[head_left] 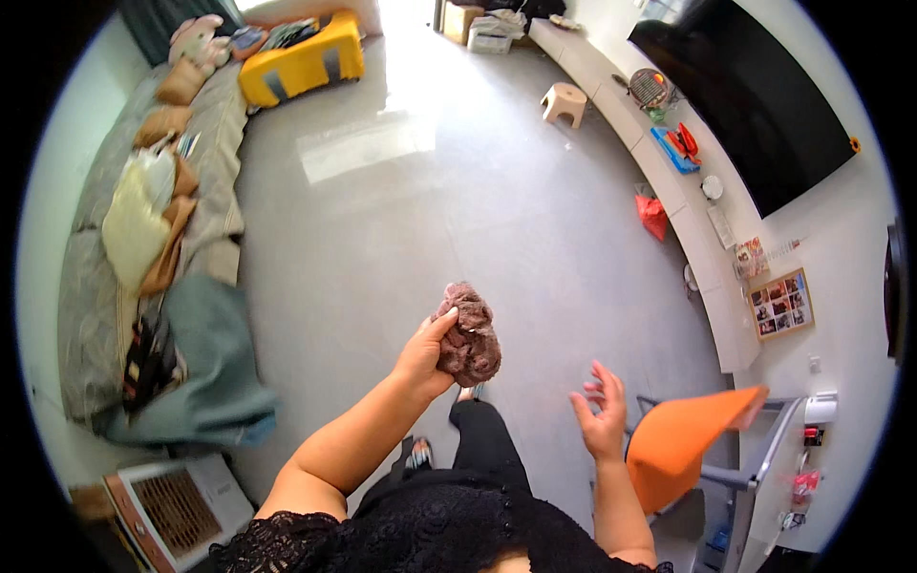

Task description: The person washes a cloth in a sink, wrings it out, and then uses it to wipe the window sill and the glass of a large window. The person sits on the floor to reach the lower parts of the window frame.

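A crumpled brown cloth (470, 346), fuzzy like a cleaning rag, is bunched up in front of my body. My left hand (427, 358) is closed round its left side, thumb on top, holding it above the grey floor. My right hand (601, 413) is off to the right with nothing in it, its fingers apart and slightly curled. It is nearest to an orange chair back (683, 444) and does not touch it.
To the left, a long sofa (81, 315) carries cushions and a green-grey blanket (212, 353). A yellow suitcase (304, 65) lies at the far left. On the right are a low cabinet (659, 162), a television (745, 95) and a small stool (565, 103). A heater-like box (177, 506) stands lower left.
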